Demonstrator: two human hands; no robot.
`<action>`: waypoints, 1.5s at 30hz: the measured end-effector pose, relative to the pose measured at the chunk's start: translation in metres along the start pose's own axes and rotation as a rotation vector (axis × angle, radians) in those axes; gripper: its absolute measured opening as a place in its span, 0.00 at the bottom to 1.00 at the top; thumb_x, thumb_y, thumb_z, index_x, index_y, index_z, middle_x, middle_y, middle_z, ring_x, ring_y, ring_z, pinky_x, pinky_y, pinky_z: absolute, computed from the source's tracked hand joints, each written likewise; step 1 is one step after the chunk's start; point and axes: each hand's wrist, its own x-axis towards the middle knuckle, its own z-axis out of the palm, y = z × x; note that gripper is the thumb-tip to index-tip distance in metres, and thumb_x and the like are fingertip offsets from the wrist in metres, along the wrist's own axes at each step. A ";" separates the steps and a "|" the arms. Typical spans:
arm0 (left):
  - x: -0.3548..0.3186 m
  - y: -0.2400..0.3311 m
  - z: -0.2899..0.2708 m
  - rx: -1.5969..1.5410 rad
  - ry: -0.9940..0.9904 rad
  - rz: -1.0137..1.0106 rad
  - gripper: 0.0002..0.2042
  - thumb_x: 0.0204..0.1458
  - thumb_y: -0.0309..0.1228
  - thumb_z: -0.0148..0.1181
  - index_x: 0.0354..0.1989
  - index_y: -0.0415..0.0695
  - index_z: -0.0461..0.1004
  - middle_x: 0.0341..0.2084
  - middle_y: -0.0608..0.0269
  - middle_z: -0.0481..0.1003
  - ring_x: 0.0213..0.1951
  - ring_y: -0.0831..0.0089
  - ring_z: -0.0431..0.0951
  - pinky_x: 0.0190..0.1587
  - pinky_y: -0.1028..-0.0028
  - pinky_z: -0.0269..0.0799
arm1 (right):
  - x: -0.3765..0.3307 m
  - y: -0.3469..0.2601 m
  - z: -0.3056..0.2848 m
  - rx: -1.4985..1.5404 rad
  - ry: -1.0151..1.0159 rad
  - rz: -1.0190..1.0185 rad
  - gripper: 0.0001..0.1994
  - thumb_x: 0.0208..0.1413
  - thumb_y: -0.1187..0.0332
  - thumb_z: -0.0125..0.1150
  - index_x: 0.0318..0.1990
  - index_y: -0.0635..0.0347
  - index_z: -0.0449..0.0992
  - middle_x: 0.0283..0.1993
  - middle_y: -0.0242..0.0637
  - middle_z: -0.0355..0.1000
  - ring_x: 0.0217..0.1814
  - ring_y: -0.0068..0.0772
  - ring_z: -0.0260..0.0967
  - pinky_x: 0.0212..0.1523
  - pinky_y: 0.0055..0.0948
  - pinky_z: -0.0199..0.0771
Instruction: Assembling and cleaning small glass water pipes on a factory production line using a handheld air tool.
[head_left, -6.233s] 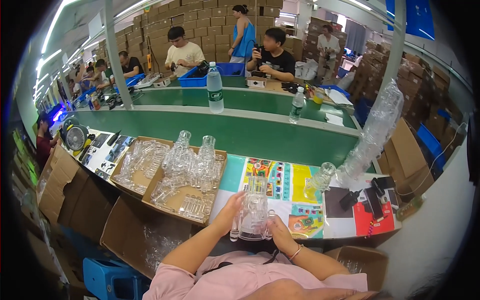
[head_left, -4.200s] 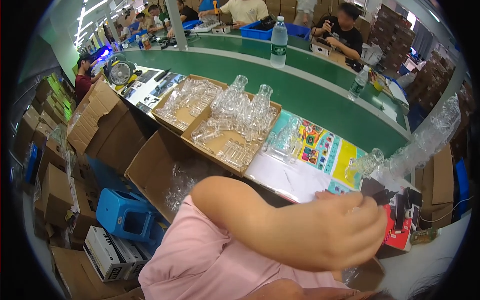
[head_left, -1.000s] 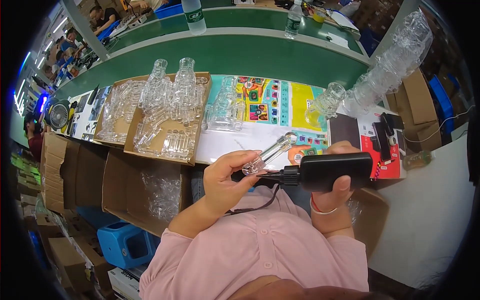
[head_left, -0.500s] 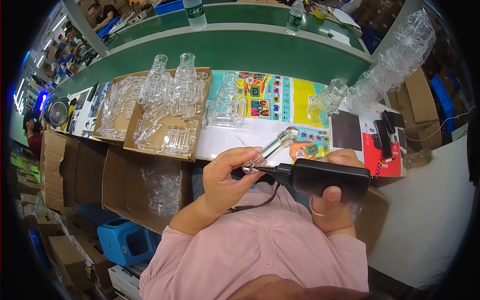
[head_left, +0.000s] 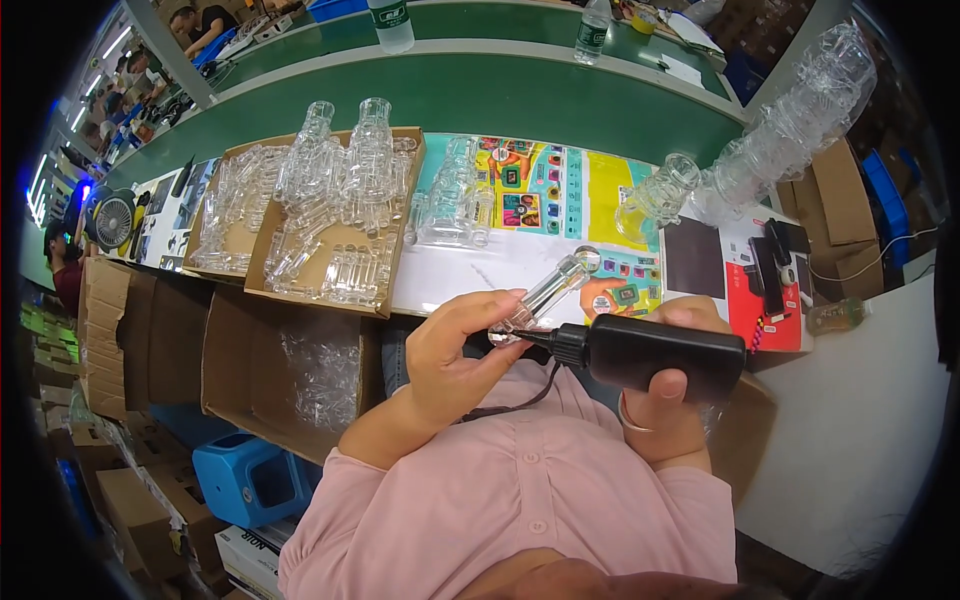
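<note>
My left hand (head_left: 455, 345) is closed on a clear tube-shaped piece (head_left: 552, 290), pinching its near end between thumb and fingers. The piece tilts up and away to the right, ending in a round clear knob. In my right hand (head_left: 672, 385) lies a black squeeze bottle (head_left: 665, 362), held sideways with its fine nozzle pointing left. The nozzle tip meets the near end of the clear piece beside my left fingertips; whether any liquid comes out is too small to tell.
Two cardboard trays (head_left: 318, 295) of clear parts sit at the back left. More clear parts (head_left: 452, 205) stand on the printed sheet. A long stack of clear pieces (head_left: 780, 130) is at the far right. An open carton (head_left: 235, 370) is below the table edge, near a blue stool (head_left: 250, 480).
Both hands, the clear piece and the bottle keep nearly the same pose. The bottle has shifted very slightly to the right; the surroundings moved a little with the view.
</note>
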 end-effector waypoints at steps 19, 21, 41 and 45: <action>0.009 0.009 -0.001 0.165 0.032 0.127 0.22 0.30 0.14 0.65 0.39 0.38 0.73 0.36 0.52 0.74 0.37 0.64 0.77 0.37 0.75 0.73 | 0.002 0.003 -0.002 0.066 0.004 -0.015 0.23 0.51 0.53 0.57 0.44 0.64 0.65 0.32 0.39 0.69 0.35 0.34 0.65 0.37 0.29 0.66; 0.008 0.009 -0.001 0.180 0.034 0.132 0.22 0.30 0.13 0.65 0.40 0.38 0.73 0.36 0.52 0.74 0.36 0.64 0.77 0.37 0.76 0.73 | 0.002 -0.003 -0.004 0.039 -0.030 -0.016 0.22 0.50 0.54 0.57 0.44 0.64 0.65 0.32 0.39 0.70 0.34 0.35 0.66 0.37 0.30 0.66; 0.005 0.007 -0.007 0.160 -0.019 0.010 0.21 0.32 0.15 0.64 0.41 0.37 0.72 0.33 0.56 0.73 0.40 0.64 0.75 0.41 0.73 0.71 | -0.004 -0.009 -0.003 -0.049 -0.265 -0.511 0.23 0.48 0.60 0.62 0.45 0.65 0.61 0.38 0.45 0.63 0.26 0.34 0.66 0.23 0.26 0.71; -0.002 0.008 -0.001 -0.316 0.016 -0.260 0.21 0.38 0.16 0.62 0.44 0.37 0.67 0.35 0.55 0.72 0.42 0.67 0.75 0.43 0.72 0.71 | -0.006 -0.008 -0.001 0.001 -0.209 -0.521 0.23 0.47 0.60 0.62 0.45 0.64 0.61 0.39 0.45 0.63 0.25 0.35 0.67 0.23 0.28 0.71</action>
